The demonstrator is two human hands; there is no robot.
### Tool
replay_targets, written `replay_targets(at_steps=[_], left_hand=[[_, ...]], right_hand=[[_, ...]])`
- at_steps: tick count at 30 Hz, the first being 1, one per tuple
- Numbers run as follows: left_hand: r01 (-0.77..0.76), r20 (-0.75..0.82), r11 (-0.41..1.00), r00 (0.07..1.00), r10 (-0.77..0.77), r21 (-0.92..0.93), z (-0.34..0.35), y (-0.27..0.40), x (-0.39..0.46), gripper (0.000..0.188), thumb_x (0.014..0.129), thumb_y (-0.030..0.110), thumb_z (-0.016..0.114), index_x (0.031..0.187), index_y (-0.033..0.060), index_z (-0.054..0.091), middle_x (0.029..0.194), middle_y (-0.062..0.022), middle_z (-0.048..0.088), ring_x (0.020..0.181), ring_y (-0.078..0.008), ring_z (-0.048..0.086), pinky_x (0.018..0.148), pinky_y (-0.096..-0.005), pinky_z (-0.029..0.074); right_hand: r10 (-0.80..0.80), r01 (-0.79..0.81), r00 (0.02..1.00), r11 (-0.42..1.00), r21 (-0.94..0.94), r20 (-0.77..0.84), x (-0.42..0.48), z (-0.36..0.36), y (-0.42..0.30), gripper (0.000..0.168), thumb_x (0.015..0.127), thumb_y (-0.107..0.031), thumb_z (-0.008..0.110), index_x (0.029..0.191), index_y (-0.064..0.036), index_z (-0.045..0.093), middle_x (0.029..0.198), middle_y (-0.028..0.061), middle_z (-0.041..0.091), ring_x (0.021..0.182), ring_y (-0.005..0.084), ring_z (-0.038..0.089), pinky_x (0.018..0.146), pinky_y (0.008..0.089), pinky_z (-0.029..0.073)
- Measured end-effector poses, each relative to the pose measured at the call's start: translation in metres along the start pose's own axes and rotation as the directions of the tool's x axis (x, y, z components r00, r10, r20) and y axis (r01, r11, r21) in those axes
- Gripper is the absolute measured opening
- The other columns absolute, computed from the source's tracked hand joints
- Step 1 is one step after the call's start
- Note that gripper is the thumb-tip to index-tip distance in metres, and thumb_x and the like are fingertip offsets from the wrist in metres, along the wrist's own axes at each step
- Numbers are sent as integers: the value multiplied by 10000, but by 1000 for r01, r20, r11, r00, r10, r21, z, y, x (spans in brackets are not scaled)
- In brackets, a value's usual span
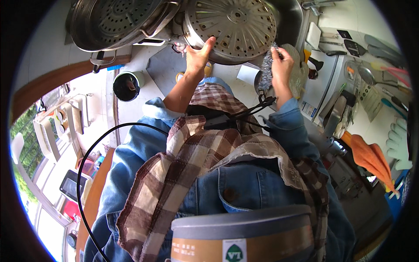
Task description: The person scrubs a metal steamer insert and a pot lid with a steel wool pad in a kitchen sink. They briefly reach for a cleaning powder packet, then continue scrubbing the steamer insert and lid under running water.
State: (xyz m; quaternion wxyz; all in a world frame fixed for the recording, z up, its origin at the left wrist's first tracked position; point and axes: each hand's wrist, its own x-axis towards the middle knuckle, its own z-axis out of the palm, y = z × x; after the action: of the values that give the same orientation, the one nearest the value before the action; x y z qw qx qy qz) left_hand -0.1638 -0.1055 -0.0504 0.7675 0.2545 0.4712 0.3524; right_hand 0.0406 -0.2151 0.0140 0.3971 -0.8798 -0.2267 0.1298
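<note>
My left hand (198, 56) grips the near left rim of a round metal steamer tier (237, 28), its perforated base facing up at the sink. The thumb lies along the edge, while the fingers are partly hidden. Between the fingers and thumb of my right hand (282, 65) is a steel wool scourer (267, 70), which hangs beside the right edge of the steamer tier. Brownish spots show around several of its holes. Left of it stands another steamer pot (77, 28) with a perforated bottom and looped metal handles.
The sink basin (291, 19) lies behind the steamer tier. Spatulas (355, 48), ladles and an orange cloth (371, 157) are along the right. A bin (139, 78) stands on the floor at left. A black cable (80, 183) loops beside my left arm.
</note>
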Motion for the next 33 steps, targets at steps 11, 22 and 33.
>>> replay_targets(at_steps=[11,22,33], left_hand=[[47,83,973,994,-67,226,12,17,11,602,828,397,734,1222,-11,534,1098,-105,613,953,-231,627,872,-401,521],[144,204,913,977,-70,-381,62,33,50,77,983,120,512,958,82,573,807,-32,591,758,-148,573,845,-378,501],[69,121,980,988,-93,187,62,69,71,320,932,103,566,1240,36,517,1181,-107,603,1115,-216,580,949,-359,469]], right_hand=[[-198,150,966,953,264,168,-85,46,-43,172,862,-117,682,917,45,660,803,126,684,732,164,637,667,305,488],[40,0,998,803,596,-54,-16,-13,-32,196,851,-112,712,986,28,688,843,28,677,722,81,585,661,236,465],[-19,-57,984,904,423,175,148,51,-6,300,839,-187,735,1061,5,675,932,27,678,832,87,589,757,244,464]])
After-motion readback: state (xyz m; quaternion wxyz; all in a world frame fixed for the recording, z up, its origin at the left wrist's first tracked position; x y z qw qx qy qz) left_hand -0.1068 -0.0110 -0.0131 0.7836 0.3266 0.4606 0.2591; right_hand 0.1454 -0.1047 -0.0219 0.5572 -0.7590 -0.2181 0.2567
